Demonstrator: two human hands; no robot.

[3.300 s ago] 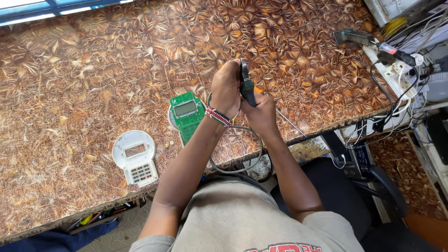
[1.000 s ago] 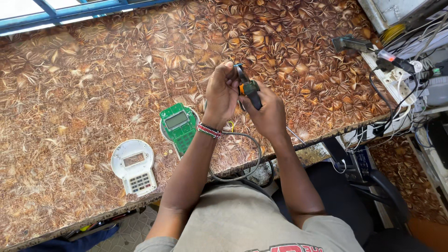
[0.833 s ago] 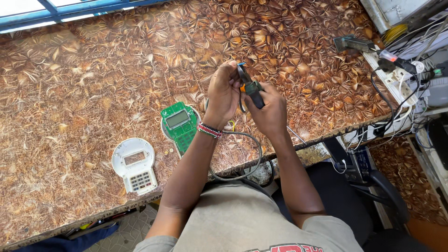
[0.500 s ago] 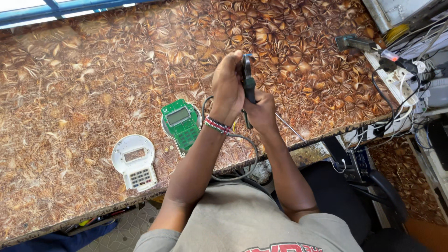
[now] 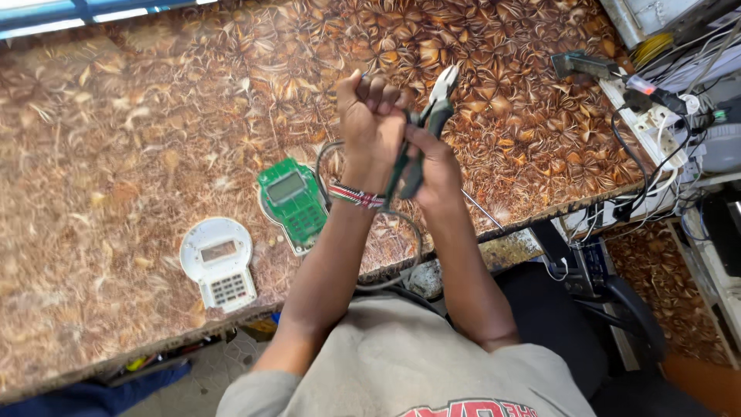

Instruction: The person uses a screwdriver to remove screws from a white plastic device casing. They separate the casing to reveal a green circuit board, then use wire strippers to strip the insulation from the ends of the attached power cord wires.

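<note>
Fingers of right hand clamp pliers — left hand fisted.

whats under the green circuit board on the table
A pale housing piece shows past the edges of the green circuit board, on the patterned table. What lies beneath the board's middle is covered.

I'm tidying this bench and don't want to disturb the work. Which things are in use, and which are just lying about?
In use: pliers in right hand; cable gripped by left hand.

Lying about: green circuit board, white keypad cover, power strip.
</note>
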